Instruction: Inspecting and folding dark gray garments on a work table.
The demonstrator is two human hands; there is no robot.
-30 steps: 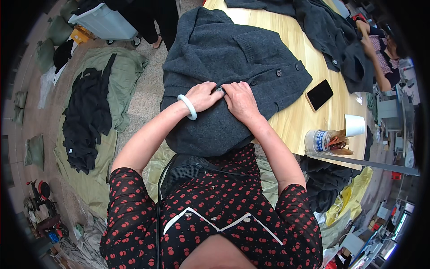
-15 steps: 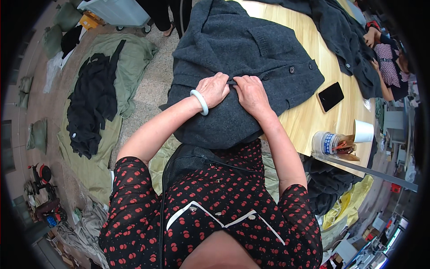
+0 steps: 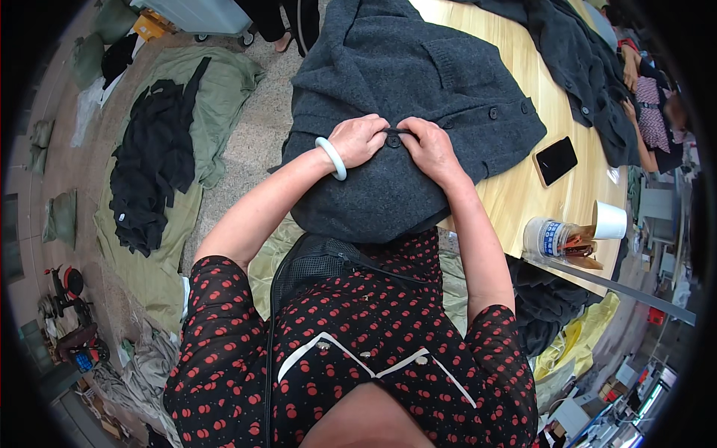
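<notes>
A dark grey knitted cardigan [image 3: 373, 201] is spread over the table's near end and hangs toward my lap. My left hand [image 3: 360, 140], with a pale bangle on its wrist, pinches the cardigan's front edge. Close beside it, my right hand [image 3: 432, 151] grips the same edge between thumb and fingers. A dark button [image 3: 393, 140] shows in the small gap between the two hands. Farther right along the front edge is another button [image 3: 493, 113].
On the wooden table [image 3: 493, 205] lie a black phone [image 3: 556, 161], a glass jar [image 3: 544, 237] and a white cup [image 3: 610, 219]. Across it, a co-worker's hands [image 3: 631, 71] are near another dark garment [image 3: 567, 67]. Black clothing [image 3: 153, 164] lies on green cloth at left.
My hands have moved slightly apart, the right one shifting a little to the right. The button between them has come into sight.
</notes>
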